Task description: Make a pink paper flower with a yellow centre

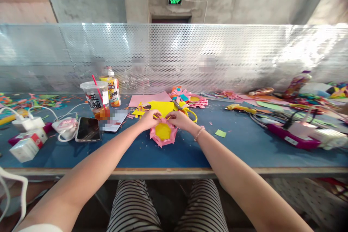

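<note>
Pinching a paper flower, left fingers and right fingers clamped on its far edge, contact partly hidden

The tabletop is viewed closely from the wearer's head, forward and down, with striped trouser legs taken in below and a perforated screen faced beyond.

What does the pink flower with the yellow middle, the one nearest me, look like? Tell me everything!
The flower looks made of paper: a roundish, flat-looking yellow middle with short, overlapping pink petals around it, some ending in points. It faces up at the blue table, near the front edge; whether its far side is lifted, I can't tell. The left grip and right grip are at its far edge, fingers on the pink paper.
</note>
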A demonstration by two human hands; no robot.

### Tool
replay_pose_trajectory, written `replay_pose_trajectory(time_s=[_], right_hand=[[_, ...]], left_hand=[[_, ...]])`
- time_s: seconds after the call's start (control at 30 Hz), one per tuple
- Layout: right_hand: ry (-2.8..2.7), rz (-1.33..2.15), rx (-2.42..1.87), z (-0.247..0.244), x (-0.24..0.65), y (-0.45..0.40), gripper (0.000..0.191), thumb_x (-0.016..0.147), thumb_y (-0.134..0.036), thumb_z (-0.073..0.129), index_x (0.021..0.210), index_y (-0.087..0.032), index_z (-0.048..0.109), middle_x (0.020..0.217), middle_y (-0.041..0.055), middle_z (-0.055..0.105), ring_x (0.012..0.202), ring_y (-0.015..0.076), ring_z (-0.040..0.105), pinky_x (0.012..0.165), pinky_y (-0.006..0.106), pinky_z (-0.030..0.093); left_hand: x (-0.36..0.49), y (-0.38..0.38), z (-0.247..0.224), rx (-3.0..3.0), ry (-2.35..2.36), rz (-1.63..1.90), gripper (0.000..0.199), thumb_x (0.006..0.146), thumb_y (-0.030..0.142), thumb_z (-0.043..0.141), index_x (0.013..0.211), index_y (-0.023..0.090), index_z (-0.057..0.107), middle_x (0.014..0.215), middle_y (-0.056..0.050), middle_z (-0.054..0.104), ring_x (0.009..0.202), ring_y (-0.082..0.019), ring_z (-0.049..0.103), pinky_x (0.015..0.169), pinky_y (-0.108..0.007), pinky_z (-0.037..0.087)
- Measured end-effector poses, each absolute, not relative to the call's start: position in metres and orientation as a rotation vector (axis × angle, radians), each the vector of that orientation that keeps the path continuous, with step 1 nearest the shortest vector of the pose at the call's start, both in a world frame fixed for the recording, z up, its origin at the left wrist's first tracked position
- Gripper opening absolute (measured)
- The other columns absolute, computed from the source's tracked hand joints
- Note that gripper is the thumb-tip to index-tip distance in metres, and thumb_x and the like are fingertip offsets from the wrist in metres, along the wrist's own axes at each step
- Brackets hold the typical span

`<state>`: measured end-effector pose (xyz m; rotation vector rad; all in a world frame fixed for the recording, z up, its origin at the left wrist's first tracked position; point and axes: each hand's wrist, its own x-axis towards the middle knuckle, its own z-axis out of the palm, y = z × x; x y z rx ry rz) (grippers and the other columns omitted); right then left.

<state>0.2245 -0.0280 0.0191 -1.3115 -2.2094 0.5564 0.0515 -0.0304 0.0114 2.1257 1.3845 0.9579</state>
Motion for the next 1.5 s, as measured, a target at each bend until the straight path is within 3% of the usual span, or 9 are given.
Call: replay_pose_trajectory(time_s=[0.17,0.37,0.77,1.23,1.5], right_hand=[[-2.296,0.446,-1.272,0.012,0.225,-0.025,0.027,0.066,-0.013,0.049,0.087,-0.014,0.066,0.080,0.0038,0.067,0.066,0.0111,0.058,0.057,0.017,0.042],[-2.384,0.305,-1.222,0.009,0.223,-0.023,0.024,0.068,-0.015,0.050,0.084,-0.015,0.068,0.085,0.0035,0.068,0.075,0.0123,0.059,0.067,0.018,0.042],[-2.573,0.001,-1.226,0.001,0.214,-0.018,0.022,0.072,-0.014,0.048,0.084,-0.013,0.067,0.085,0.0082,0.067,0.076,0.0155,0.060,0.065,0.021,0.040],[-2.614,-0.108,-1.362,0.009,0.211,-0.030,0.020,0.075,-0.017,0.047,0.083,-0.012,0.065,0.087,0.0110,0.064,0.076,0.0163,0.058,0.062,0.022,0.038],[-2.599,-0.118,-1.338,0.008,0.213,-0.030,0.018,0.073,-0.015,0.049,0.084,-0.013,0.063,0.089,0.0095,0.062,0.078,0.0155,0.058,0.062,0.021,0.037]], left_hand=[[0.050,-0.028,0.008,2.315,1.350,0.881,0.019,0.065,0.014,0.055,0.082,0.013,0.064,0.086,-0.007,0.067,0.080,-0.016,0.060,0.075,-0.027,0.046],[0.051,-0.028,0.007,2.375,1.401,0.820,0.018,0.065,0.018,0.054,0.077,0.012,0.066,0.078,-0.007,0.067,0.075,-0.018,0.060,0.070,-0.027,0.046],[0.057,-0.018,0.001,2.362,1.406,0.617,0.020,0.064,0.021,0.057,0.080,0.016,0.068,0.083,-0.005,0.069,0.078,-0.018,0.061,0.069,-0.026,0.045],[0.057,-0.018,-0.004,2.510,1.358,0.603,0.026,0.066,0.017,0.052,0.086,0.015,0.068,0.089,-0.008,0.069,0.083,-0.020,0.061,0.073,-0.027,0.045],[0.056,-0.024,0.000,2.504,1.360,0.644,0.023,0.064,0.015,0.052,0.080,0.015,0.068,0.082,-0.006,0.069,0.077,-0.018,0.062,0.072,-0.024,0.045]])
